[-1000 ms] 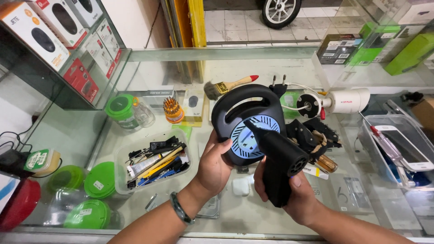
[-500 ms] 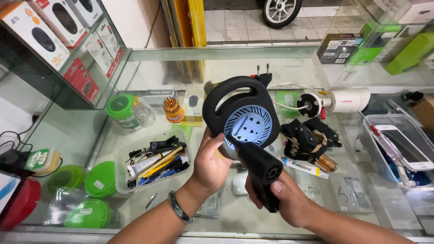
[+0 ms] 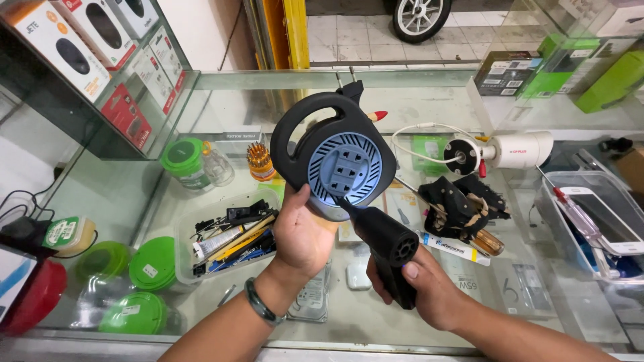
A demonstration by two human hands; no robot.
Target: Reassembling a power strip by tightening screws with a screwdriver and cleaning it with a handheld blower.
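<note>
Left hand [image 3: 305, 234] closed from below around the round black cable reel with a blue socket face [image 3: 335, 161], thumb lying on the lower rim, reel lifted upright above the surface with the carrying handle at 12 o'clock. Right hand [image 3: 422, 288] wrapped around the grip of the black pistol-shaped handheld blower [image 3: 386, 245], thumb resting on the back end, nozzle aimed up toward 11 o'clock and touching, or almost touching, the lower part of the blue face. Judged from this: both things already picked up and brought together, nozzle already in place at the sockets; whether air is flowing, cannot tell; only the lower edge of the face under the nozzle so far, the other sockets and the rim seemingly still to be covered.

On the glass counter surface [image 3: 221, 114], at 9 o'clock from the hands, a clear plastic tray of small tools and tubes [image 3: 231, 234]; further at 8 o'clock, several green round lids [image 3: 154, 263]. At 3 o'clock, a black crumpled pouch [image 3: 459, 209] and, behind it at 2 o'clock, a white security camera with a white cable [image 3: 516, 149]. At 10 o'clock, a jar with a green lid [image 3: 184, 159].
</note>
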